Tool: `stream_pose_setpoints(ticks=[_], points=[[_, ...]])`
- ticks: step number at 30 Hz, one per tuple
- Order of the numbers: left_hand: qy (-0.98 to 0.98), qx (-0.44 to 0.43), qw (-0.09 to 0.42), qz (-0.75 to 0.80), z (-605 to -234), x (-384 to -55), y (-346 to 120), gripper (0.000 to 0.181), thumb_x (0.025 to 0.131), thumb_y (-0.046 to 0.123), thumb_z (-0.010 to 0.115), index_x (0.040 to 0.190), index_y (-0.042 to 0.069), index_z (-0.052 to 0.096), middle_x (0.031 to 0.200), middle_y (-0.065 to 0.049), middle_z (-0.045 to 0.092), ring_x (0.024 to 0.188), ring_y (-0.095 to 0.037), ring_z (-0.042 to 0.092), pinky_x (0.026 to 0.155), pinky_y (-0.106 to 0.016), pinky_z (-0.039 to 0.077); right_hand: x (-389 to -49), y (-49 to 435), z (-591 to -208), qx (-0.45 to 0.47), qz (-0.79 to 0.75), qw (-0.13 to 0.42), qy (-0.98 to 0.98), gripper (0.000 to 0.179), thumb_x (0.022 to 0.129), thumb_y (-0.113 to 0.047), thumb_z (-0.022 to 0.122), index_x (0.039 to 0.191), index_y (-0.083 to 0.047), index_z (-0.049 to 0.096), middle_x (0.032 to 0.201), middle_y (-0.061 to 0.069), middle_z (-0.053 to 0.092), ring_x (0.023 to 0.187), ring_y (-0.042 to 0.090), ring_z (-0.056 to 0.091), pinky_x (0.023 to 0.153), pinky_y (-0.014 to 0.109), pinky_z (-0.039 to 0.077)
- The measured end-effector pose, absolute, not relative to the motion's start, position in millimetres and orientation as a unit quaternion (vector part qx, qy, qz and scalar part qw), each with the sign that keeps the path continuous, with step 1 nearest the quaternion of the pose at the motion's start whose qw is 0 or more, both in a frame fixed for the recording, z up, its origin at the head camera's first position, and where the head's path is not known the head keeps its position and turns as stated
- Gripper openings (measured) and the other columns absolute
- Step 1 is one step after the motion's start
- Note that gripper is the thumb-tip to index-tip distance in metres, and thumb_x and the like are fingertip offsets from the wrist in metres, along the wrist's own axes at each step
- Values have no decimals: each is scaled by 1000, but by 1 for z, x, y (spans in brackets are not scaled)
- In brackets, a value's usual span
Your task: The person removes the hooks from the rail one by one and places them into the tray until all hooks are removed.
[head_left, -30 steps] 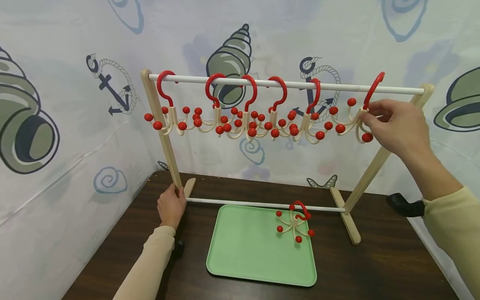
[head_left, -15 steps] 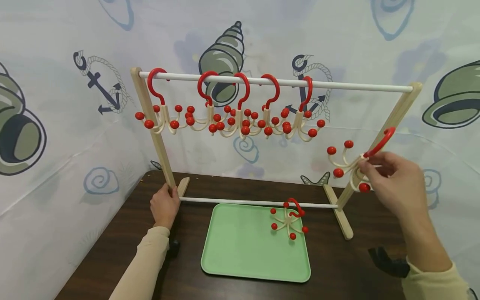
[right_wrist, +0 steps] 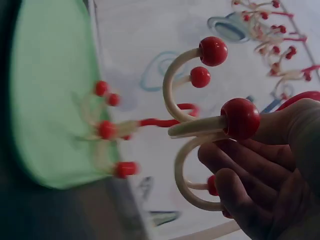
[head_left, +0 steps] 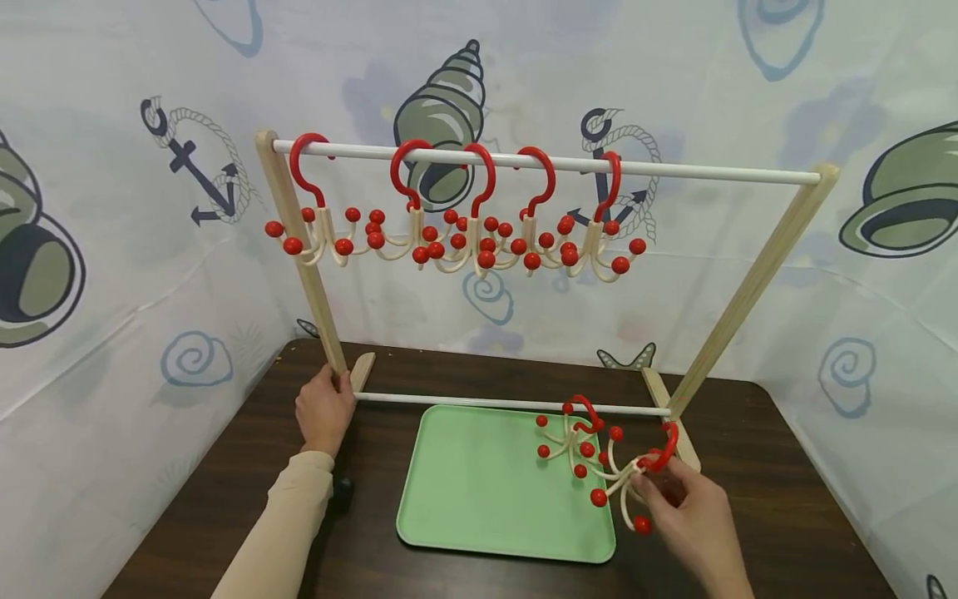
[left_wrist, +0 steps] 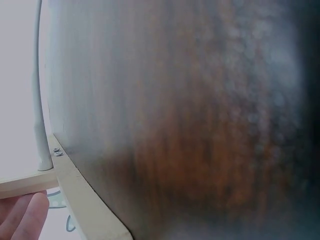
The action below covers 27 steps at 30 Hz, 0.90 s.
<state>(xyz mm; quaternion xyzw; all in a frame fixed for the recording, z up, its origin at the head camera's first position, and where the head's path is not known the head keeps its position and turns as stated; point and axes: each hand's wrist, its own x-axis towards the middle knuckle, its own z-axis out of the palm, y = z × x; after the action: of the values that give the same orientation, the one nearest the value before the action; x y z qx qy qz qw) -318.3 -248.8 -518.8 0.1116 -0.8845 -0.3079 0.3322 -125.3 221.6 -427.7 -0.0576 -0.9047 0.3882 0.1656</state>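
My right hand [head_left: 696, 512] pinches a hanger [head_left: 636, 468] by its centre, below its red hook. Cream curved arms tipped with red balls spread from that centre. It is tilted, over the right edge of the green tray [head_left: 486, 499]. In the right wrist view the thumb and fingers lie at the hanger's arms [right_wrist: 197, 127]. A similar hanger [head_left: 574, 431] lies in the tray's far right corner, partly overlapped by the held one in the head view. My left hand [head_left: 325, 412] grips the foot of the left post [head_left: 318, 304] of the rack; its fingertips [left_wrist: 32, 217] show in the left wrist view.
Several matching hangers [head_left: 473, 229] hang from the white top rail [head_left: 711, 172], left of its right end. A white lower bar [head_left: 479, 402] runs behind the tray. The right post [head_left: 748, 291] stands on a wooden foot [head_left: 659, 391]. The dark table [head_left: 763, 499] meets a printed cloth backdrop.
My right hand has taken the rightmost hanger off the top rail and brought it down and left to the tray's right side. My left hand stays at the post; the head view has shifted slightly.
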Motion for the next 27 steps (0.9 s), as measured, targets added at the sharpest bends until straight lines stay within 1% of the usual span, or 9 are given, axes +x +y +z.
stream_pose_setpoints(ticks=[3,6,9,12,15,19,20,24,27], points=[[-885,110,332,-307,-518,-318,-248,17,94,20,63,96,3,65,80,-20,66,72,-49,61,62,-61,43,-117,212,-451,-104,408,151,-894,19,87,-22,77,101,-10,73,81,1,73,68,8,66,59,26,48],[-885,106,334,-307,-517,-318,-247,16,93,19,63,97,3,65,79,-20,66,72,-49,61,62,-61,43,-114,205,-468,-153,415,133,-887,24,87,-27,76,104,-10,73,84,3,73,69,11,66,59,28,47],[-885,105,337,-305,-517,-318,-247,16,93,17,64,96,2,65,78,-20,66,71,-49,61,62,-61,42,-115,199,-478,-185,413,115,-885,31,87,-35,75,105,-10,72,87,3,74,71,14,68,58,33,47],[-884,105,341,-301,-517,-319,-247,16,93,17,64,95,1,65,77,-20,65,70,-49,61,62,-61,42,-118,191,-484,-206,402,107,-886,32,86,-40,74,105,-13,73,84,1,74,70,14,68,56,35,46],[-885,104,340,-300,-519,-318,-247,17,93,18,64,94,2,64,77,-20,65,70,-49,61,62,-61,43,-122,182,-488,-215,391,106,-888,30,85,-40,75,104,-16,73,84,-1,74,67,11,67,53,35,43],[-885,105,340,-300,-520,-318,-248,17,93,19,64,93,2,64,77,-20,65,69,-49,61,61,-61,43,-128,171,-494,-217,374,117,-894,27,84,-37,76,104,-19,74,91,-2,74,66,9,65,54,35,42],[-884,106,342,-301,-521,-318,-249,16,93,18,64,92,2,65,77,-20,65,69,-49,61,61,-61,43,-130,168,-495,-217,370,121,-895,26,84,-36,76,104,-19,74,90,-2,74,65,9,65,53,35,42],[-882,110,343,-303,-520,-317,-250,16,93,19,64,92,3,65,77,-19,65,69,-48,61,61,-61,43,-138,159,-499,-212,357,139,-899,25,84,-33,77,104,-18,75,82,-3,72,61,9,61,50,35,40],[-884,104,338,-306,-518,-318,-249,17,94,20,63,93,3,65,78,-19,66,70,-47,62,61,-60,44,-143,155,-502,-209,355,152,-898,25,84,-33,76,104,-18,75,72,-4,69,57,9,58,48,34,38]])
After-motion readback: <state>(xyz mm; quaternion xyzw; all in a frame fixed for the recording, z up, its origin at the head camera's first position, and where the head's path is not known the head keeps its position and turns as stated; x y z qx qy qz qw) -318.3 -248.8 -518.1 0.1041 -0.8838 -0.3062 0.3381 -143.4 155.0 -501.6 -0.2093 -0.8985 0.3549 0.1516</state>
